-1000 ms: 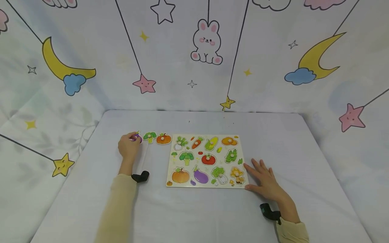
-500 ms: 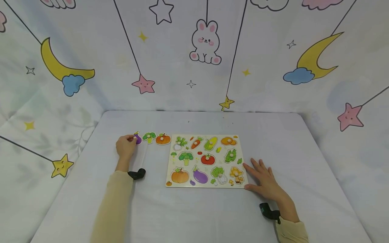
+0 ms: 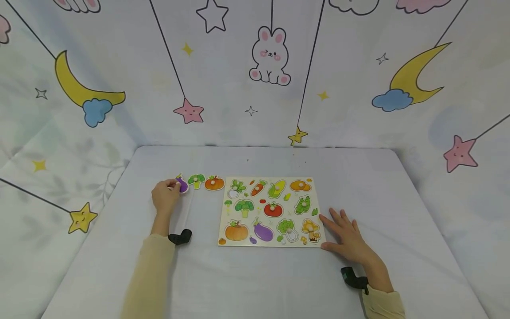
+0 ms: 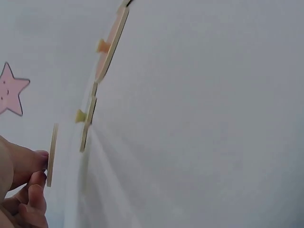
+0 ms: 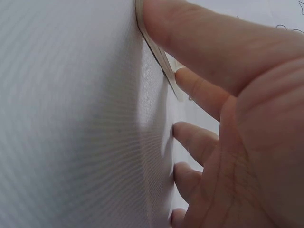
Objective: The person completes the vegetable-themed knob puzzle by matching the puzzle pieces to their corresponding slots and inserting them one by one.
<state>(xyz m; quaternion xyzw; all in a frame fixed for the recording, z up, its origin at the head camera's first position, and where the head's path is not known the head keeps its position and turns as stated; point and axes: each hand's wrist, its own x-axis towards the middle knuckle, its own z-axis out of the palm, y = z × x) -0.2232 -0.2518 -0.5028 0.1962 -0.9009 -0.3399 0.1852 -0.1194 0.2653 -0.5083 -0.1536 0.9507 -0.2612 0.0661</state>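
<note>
My left hand pinches a purple eggplant puzzle piece by its knob, at the table's left. In the left wrist view the piece shows edge-on, a gap apart from the white cloth. Just right of it lie a broccoli piece and a pumpkin piece in a row. The vegetable puzzle board lies flat at mid-table, other knobbed pieces set in it. My right hand rests with spread fingers at the board's right edge, thumb and forefinger against it, other fingertips on the cloth.
A white cloth covers the table, with a crease near my left wrist. Behind it hangs a backdrop printed with moons, stars and a rabbit. A black wrist camera sits on my left wrist, another on my right.
My left hand first shifted slightly left at the eggplant piece. Now the piece has come slightly toward me and turned a little in the fingers. My right hand and the board stay put.
</note>
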